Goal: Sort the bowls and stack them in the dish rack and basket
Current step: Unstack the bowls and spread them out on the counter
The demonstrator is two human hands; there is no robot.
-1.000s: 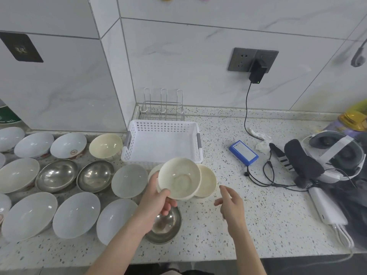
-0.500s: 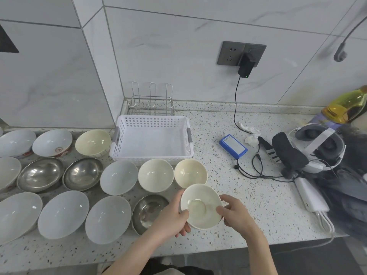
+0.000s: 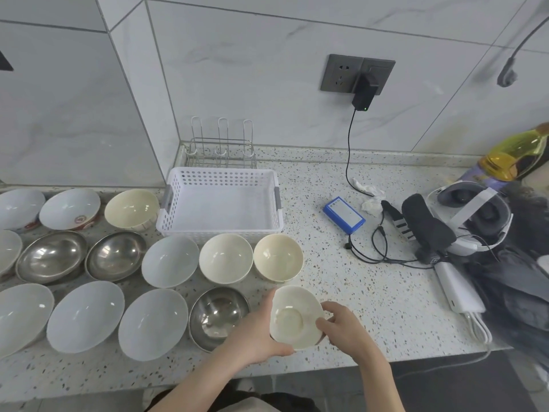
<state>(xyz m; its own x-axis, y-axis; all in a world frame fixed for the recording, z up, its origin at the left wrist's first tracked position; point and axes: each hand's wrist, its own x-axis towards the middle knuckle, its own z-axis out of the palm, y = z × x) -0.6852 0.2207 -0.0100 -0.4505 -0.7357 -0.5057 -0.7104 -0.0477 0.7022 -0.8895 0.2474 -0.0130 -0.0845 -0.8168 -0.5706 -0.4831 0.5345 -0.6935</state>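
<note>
A cream bowl (image 3: 292, 316) is held tilted above the counter's front, between both hands. My left hand (image 3: 255, 337) grips its left rim and underside; my right hand (image 3: 341, 328) grips its right rim. Behind it stand two more cream bowls (image 3: 225, 258) (image 3: 278, 257). A steel bowl (image 3: 218, 318) sits just left of my left hand. The white plastic basket (image 3: 221, 173) stands behind, with nothing in it, and the wire dish rack (image 3: 219, 151) is against the wall behind it. Several white, steel and cream bowls spread across the counter's left.
To the right lie a blue box (image 3: 343, 215), black cables (image 3: 374, 248), a white headset (image 3: 472, 218), a white power bank (image 3: 457, 289) and a yellow-capped bottle (image 3: 511, 156). A charger (image 3: 363, 95) hangs from the wall socket. The counter's front edge runs just under my hands.
The cream bowl came down from in front of the basket to the counter's front. My right hand, free a second ago, now grips its right rim. The view shifted right.
</note>
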